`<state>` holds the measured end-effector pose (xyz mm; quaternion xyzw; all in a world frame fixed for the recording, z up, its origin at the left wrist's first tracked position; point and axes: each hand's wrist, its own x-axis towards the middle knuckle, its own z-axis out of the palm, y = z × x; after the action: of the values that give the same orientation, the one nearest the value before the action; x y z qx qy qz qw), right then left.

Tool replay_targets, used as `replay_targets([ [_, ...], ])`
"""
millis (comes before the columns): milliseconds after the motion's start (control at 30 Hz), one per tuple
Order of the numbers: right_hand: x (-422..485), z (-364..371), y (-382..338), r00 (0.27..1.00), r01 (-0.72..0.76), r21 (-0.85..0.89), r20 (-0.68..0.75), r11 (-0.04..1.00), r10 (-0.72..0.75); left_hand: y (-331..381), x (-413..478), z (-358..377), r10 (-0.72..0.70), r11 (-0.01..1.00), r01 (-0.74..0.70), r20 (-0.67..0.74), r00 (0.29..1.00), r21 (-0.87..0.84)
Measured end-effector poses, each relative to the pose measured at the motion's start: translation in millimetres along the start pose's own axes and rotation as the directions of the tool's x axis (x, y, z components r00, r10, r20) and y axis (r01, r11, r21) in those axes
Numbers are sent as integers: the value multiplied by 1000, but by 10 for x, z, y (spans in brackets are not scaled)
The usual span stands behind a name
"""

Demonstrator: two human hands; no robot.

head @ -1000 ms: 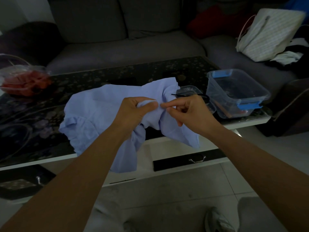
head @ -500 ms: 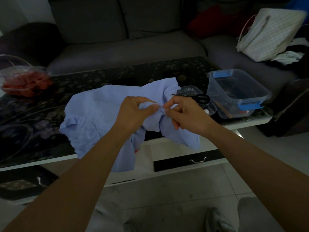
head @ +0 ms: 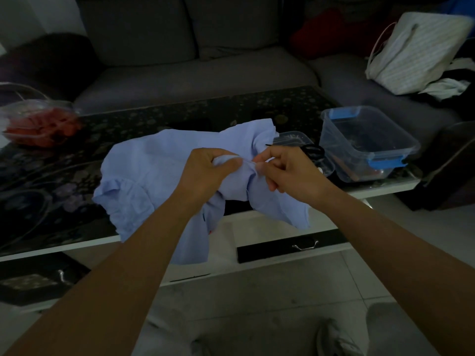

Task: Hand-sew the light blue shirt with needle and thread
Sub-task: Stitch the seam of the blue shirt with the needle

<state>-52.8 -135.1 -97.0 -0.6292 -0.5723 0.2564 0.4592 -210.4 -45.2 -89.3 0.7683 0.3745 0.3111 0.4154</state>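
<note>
The light blue shirt lies crumpled on the dark patterned coffee table and hangs over its front edge. My left hand grips a bunched fold of the shirt, thumb on top. Just to its right, my right hand pinches a thin silver needle between thumb and forefinger, its tip at the fold. The thread is too fine to make out in the dim light.
A clear plastic box with blue clips stands at the table's right end, a smaller clear box and black scissors beside it. A clear container of red contents sits far left. A grey sofa lies behind.
My right hand has closed in on the fold and now holds the needle against the cloth by my left thumb. The left hand keeps its grip on the shirt.
</note>
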Motion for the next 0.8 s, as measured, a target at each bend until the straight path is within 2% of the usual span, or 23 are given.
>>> replay_targets([
  [67,-4,-13,-9,1000,2,23,7,1000,-3,15,10,9,-18,999,19,26,999,-48],
  [167,-13,-48,-23,999,-12,73,35,997,9,34,-3,15,-108,971,130,114,988,-201],
  [433,-18,-67,17,995,-33,198,96,980,14,-8,-2,-79,-122,968,166,224,967,-189],
  [700,-22,-2,37,989,7,248,139,969,-42,-6,-25,-37,-120,957,185,272,955,-226],
  [800,-5,8,24,994,0,268,109,964,-31,9,-19,-37,-103,955,169,259,960,-245],
])
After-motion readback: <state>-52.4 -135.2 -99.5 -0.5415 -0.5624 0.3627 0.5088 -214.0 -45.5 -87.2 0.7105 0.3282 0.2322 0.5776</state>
